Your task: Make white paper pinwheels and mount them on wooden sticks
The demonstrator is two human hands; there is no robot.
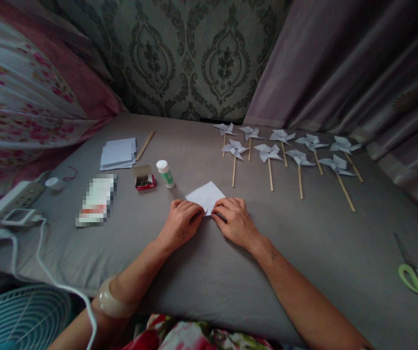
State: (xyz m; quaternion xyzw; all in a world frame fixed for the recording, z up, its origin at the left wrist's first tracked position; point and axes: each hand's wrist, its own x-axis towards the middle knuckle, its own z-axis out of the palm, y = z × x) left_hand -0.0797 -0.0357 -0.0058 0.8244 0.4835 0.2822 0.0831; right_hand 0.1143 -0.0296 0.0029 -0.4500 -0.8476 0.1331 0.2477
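A white sheet of paper (206, 195) lies on the grey cloth in front of me, turned so that one corner points away. My left hand (184, 218) pinches its near left edge, fingers closed together. On the near right edge, my right hand (234, 218) grips the same paper between thumb and fingers. The fingertips of both hands nearly meet at the near corner and partly hide it. Just beyond my left hand stands a glue stick (165, 173) with a white cap. An open red box (145, 179) of small metal pieces sits left of the glue.
Several paper pinwheels (268, 152) on wooden sticks lie at the back right. A stack of paper (118, 153) and loose sticks (146, 145) lie back left. Green-handled scissors (415, 277) rest far right. A power strip (7, 209) with a white cable (61, 287) runs along the left.
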